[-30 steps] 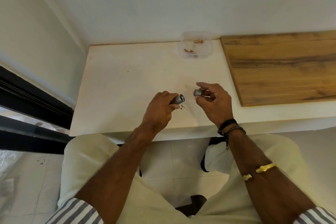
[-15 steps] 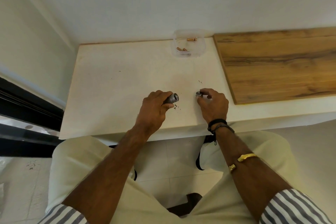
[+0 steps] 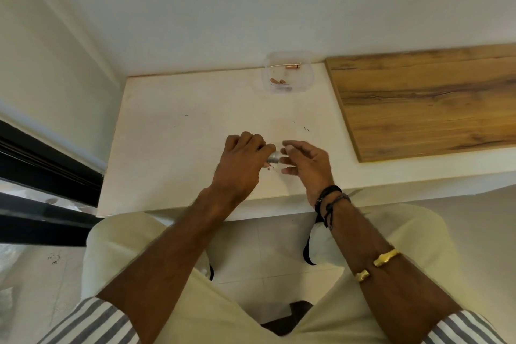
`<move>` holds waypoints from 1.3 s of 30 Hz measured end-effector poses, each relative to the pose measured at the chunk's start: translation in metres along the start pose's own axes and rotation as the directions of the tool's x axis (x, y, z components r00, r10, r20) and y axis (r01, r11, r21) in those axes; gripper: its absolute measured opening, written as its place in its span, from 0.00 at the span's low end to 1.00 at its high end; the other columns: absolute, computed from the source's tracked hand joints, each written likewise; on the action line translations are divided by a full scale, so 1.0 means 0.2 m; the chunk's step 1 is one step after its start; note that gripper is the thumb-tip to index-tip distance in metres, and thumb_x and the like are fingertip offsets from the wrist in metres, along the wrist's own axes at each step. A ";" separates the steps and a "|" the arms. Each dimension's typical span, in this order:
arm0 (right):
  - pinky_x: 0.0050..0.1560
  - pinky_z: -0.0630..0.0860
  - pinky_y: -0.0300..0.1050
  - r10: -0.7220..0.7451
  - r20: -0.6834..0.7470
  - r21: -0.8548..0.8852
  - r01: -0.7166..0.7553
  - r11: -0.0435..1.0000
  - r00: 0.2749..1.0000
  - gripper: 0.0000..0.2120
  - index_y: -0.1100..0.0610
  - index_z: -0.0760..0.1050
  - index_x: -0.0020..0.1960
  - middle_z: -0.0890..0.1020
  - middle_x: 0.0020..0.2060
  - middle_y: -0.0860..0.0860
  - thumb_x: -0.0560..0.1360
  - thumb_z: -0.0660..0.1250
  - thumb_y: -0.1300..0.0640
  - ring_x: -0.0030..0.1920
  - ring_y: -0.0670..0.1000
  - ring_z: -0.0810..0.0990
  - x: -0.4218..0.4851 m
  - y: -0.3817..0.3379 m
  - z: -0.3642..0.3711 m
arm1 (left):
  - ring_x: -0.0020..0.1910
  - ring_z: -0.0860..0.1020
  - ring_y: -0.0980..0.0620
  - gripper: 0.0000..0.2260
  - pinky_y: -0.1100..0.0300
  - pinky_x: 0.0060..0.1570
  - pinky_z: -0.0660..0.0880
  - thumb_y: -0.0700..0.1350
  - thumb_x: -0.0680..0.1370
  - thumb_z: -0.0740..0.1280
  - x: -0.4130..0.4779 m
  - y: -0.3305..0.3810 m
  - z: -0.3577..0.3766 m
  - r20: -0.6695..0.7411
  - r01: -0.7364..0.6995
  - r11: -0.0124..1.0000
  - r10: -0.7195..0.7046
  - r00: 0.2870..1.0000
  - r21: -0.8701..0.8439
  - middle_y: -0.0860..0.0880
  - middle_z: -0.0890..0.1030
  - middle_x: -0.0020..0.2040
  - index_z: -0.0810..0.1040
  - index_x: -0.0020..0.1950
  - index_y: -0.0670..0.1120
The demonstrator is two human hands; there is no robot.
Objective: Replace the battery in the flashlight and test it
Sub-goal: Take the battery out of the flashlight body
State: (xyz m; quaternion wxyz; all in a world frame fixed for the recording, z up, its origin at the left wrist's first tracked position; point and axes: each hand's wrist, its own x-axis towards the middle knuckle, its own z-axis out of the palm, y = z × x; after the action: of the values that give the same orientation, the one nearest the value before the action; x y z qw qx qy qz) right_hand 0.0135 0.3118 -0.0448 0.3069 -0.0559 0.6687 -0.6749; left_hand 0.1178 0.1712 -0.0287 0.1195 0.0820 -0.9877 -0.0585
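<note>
- Left hand (image 3: 240,165) clamped around the flashlight (image 3: 272,158); only its grey right end shows past the fingers, just above the white surface (image 3: 167,134), near the front edge
- Right hand (image 3: 304,162) now loosely spread, fingers apart, fingertips (image 3: 284,160) at or just beside the exposed end of the flashlight; whether they touch it I cannot tell, the frame is blurred here
- Change from a second ago: the right hand then pinched a small metallic piece, probably the cap, well apart from the flashlight; half a second ago the same hand was low at the surface with that piece; now the piece is not visible in the fingers or on the surface beside them; the gap between the two hands has closed
- Judgement: either the cap was set down under the palm, or it is being brought back to the barrel; cannot decide which from this view
- Clear container (image 3: 287,72) at the far edge, against the wall, holds several copper-coloured batteries (image 3: 276,81); well apart from both hands
- Small dark flecks (image 3: 272,167) on the surface just below the flashlight end
- Wooden board (image 3: 432,103) at right, untouched
- Task reading: barrel seems open or in mid-reassembly; whether a fresh cell is inside is hidden; test not yet done
</note>
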 end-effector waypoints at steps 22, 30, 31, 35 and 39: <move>0.49 0.85 0.45 0.076 0.099 0.309 -0.103 0.946 0.992 0.10 0.68 0.81 0.57 0.86 0.52 0.63 0.75 0.70 0.71 0.49 0.60 0.87 -0.02 -0.05 -0.09 | 0.45 0.77 0.60 0.12 0.73 0.48 0.70 0.36 0.77 0.69 -0.02 -0.11 0.01 -0.050 0.375 0.826 -0.434 0.900 -0.421 0.50 0.83 0.52 0.80 0.59 0.49; 0.50 0.84 0.44 0.003 0.128 0.368 -0.051 0.929 0.992 0.12 0.68 0.81 0.57 0.85 0.54 0.64 0.74 0.69 0.73 0.52 0.62 0.86 -0.03 -0.04 -0.09 | 0.44 0.75 0.79 0.12 0.84 0.42 0.67 0.33 0.77 0.68 -0.01 -0.12 0.06 -0.001 0.422 0.584 -0.587 0.810 -0.694 0.53 0.80 0.50 0.78 0.59 0.44; 0.50 0.84 0.44 -0.002 0.133 0.374 -0.048 0.926 0.991 0.12 0.68 0.80 0.57 0.85 0.54 0.64 0.74 0.69 0.74 0.53 0.62 0.86 -0.02 -0.04 -0.08 | 0.44 0.76 0.78 0.12 0.84 0.42 0.67 0.34 0.77 0.69 0.00 -0.12 0.06 0.008 0.431 0.576 -0.593 0.805 -0.694 0.54 0.80 0.50 0.78 0.59 0.45; 0.51 0.84 0.45 -0.014 0.144 0.396 -0.045 0.917 0.989 0.12 0.67 0.80 0.57 0.84 0.55 0.65 0.74 0.69 0.74 0.54 0.62 0.86 -0.03 -0.04 -0.08 | 0.44 0.78 0.70 0.13 0.82 0.43 0.69 0.36 0.76 0.71 0.00 -0.13 0.08 0.035 0.446 0.560 -0.596 0.802 -0.699 0.55 0.79 0.49 0.77 0.59 0.47; 0.51 0.84 0.45 -0.021 0.152 0.400 -0.042 0.916 0.988 0.12 0.67 0.80 0.57 0.84 0.56 0.65 0.75 0.69 0.73 0.53 0.62 0.86 -0.03 -0.05 -0.08 | 0.53 0.78 0.54 0.17 0.57 0.61 0.77 0.39 0.76 0.72 -0.01 -0.13 0.08 0.064 0.451 0.555 -0.580 0.812 -0.699 0.55 0.79 0.55 0.76 0.63 0.47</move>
State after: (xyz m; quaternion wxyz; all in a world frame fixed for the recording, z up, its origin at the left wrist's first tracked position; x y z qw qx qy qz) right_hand 0.0082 0.3276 -0.0348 0.3657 -0.0397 0.4905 -0.7900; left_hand 0.1197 0.1483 -0.0471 0.2038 0.3231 -0.8106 -0.4437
